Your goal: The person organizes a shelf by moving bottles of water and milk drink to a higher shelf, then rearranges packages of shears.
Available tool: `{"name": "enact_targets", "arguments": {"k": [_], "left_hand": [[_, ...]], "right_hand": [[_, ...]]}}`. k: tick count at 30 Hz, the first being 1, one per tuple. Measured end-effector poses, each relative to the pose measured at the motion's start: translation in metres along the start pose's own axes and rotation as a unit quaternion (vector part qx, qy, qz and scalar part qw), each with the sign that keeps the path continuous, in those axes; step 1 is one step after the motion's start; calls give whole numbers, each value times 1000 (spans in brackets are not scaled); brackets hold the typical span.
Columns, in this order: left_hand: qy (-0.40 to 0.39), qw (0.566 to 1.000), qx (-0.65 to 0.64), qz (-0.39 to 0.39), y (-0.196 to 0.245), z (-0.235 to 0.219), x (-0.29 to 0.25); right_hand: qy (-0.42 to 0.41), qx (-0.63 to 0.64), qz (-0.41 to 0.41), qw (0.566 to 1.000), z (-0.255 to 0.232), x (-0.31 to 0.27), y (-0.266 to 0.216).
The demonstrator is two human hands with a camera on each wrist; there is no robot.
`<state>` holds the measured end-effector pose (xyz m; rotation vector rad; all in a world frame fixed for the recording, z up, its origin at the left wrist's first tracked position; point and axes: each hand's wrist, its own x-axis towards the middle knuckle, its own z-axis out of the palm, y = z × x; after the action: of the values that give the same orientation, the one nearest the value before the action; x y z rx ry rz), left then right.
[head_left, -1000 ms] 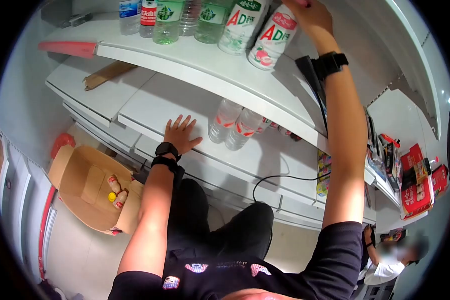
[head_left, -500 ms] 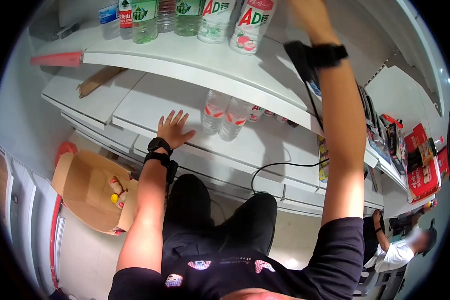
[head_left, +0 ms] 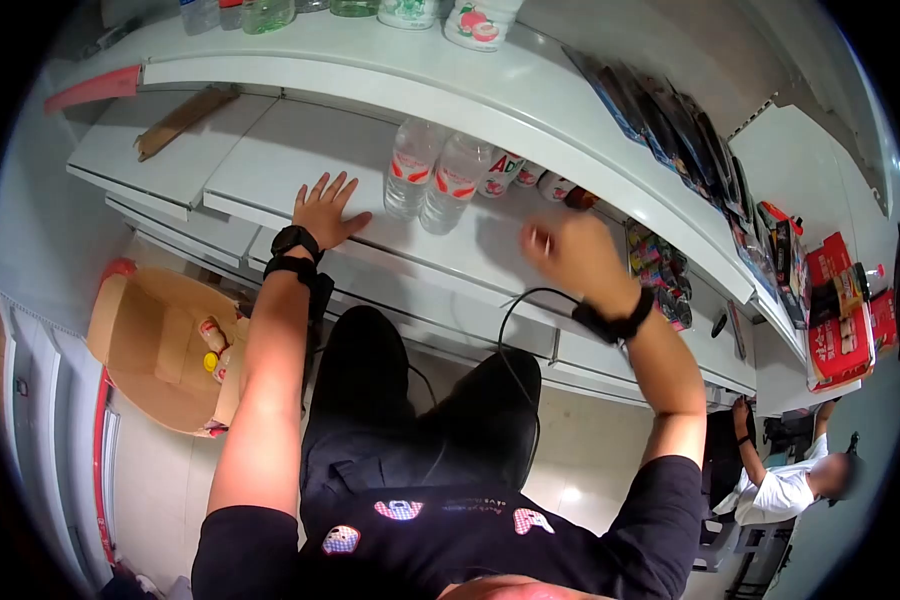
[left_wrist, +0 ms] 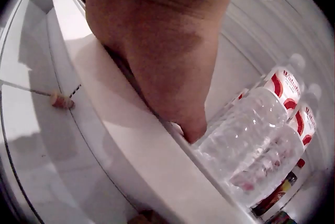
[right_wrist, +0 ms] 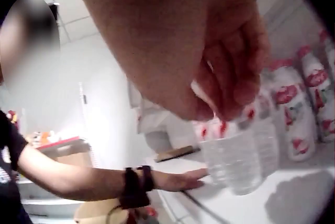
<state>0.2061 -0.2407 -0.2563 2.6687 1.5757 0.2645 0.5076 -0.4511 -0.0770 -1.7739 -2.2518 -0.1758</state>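
Note:
My left hand (head_left: 325, 212) rests with spread fingers on the front edge of the middle shelf (head_left: 270, 180). Right of it stand two clear water bottles (head_left: 408, 178) with red-and-white labels, seen close up in the left wrist view beside the left hand (left_wrist: 167, 62). My right hand (head_left: 582, 262) hangs in the air before that shelf, to the right of the bottles, its fingers loosely bent around nothing. In the right wrist view the right hand (right_wrist: 225, 62) partly overlaps the water bottles (right_wrist: 235, 164); white-and-pink AD bottles (right_wrist: 293, 114) stand beside them.
Several bottles (head_left: 480, 25) stand on the upper shelf, with hanging packets (head_left: 660, 110) to its right. A cardboard box (head_left: 150, 350) holding small bottles is on the floor at left. A black cable crosses near my knees. Another person (head_left: 785, 485) is at far right.
My right hand has come down from the pink-labelled bottle on the upper shelf, which it let go, to the middle shelf's height. The view has tilted down; my left hand stays on the shelf.

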Motion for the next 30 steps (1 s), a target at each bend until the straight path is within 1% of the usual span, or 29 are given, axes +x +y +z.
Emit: {"name": "enact_targets", "arguments": {"k": [2, 3, 4, 5, 8, 14, 17, 20, 22, 23, 25, 27, 29, 30], "left_hand": [[-5, 1000, -5, 0, 0, 1, 0], [-8, 1000, -11, -2, -1, 1, 1], [-6, 1000, -10, -3, -1, 1, 1], [-8, 1000, -11, -3, -1, 1, 1], [-12, 1000, -14, -4, 2, -3, -2], [-4, 1000, -27, 2, -1, -1, -2], [-5, 1000, -19, 4, -1, -1, -2], [-3, 1000, -25, 3, 0, -2, -2], [-2, 1000, -25, 7, -1, 0, -1], [-2, 1000, -22, 8, -1, 0, -1], [-4, 1000, -26, 7, -1, -1, -2], [-9, 999, -31, 4, -1, -2, -1], [-15, 1000, -24, 2, 0, -2, -2], [-16, 1000, -26, 3, 1, -3, -2]], "right_hand": [[83, 94, 64, 990, 6, 32, 42], [177, 18, 1, 984, 19, 43, 84], [268, -59, -63, 960, 30, 48, 115], [284, -95, -62, 952, 31, 56, 133], [263, -108, -30, 958, 34, 78, 152], [240, -104, -19, 965, 43, 98, 143], [227, -92, -20, 969, 43, 94, 124], [198, -90, -21, 976, 40, 81, 95], [168, -94, -22, 981, 33, 62, 72], [168, -95, -21, 981, 31, 49, 68], [136, -62, -55, 987, 19, 10, 59], [143, 3, -38, 989, 6, -28, 44], [166, -22, -135, 977, -28, -48, 12], [168, -44, -148, 974, -51, -55, -7]]}}
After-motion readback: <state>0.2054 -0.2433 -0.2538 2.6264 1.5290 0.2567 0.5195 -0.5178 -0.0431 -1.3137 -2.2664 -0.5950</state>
